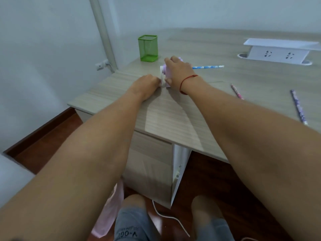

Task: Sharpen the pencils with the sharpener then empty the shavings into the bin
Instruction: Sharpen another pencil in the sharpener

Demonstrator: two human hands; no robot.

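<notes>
A pink and white crank sharpener (165, 73) stands on the wooden desk (173, 115), mostly covered by my right hand (178, 72), which grips its body from above. My left hand (147, 84) holds the white crank handle at the sharpener's left end. A blue patterned pencil (208, 67) sticks out to the right from behind my right hand, lying level. Two more patterned pencils, one pink (237, 91) and one purple (298, 106), lie loose on the desk at the right.
A green mesh pen holder (148, 48) stands behind the sharpener near the desk's left corner. A white pop-up socket box (278, 53) sits at the back right. Below the desk edge are a pink bag (111, 206), a white cable (170, 218) and my knees.
</notes>
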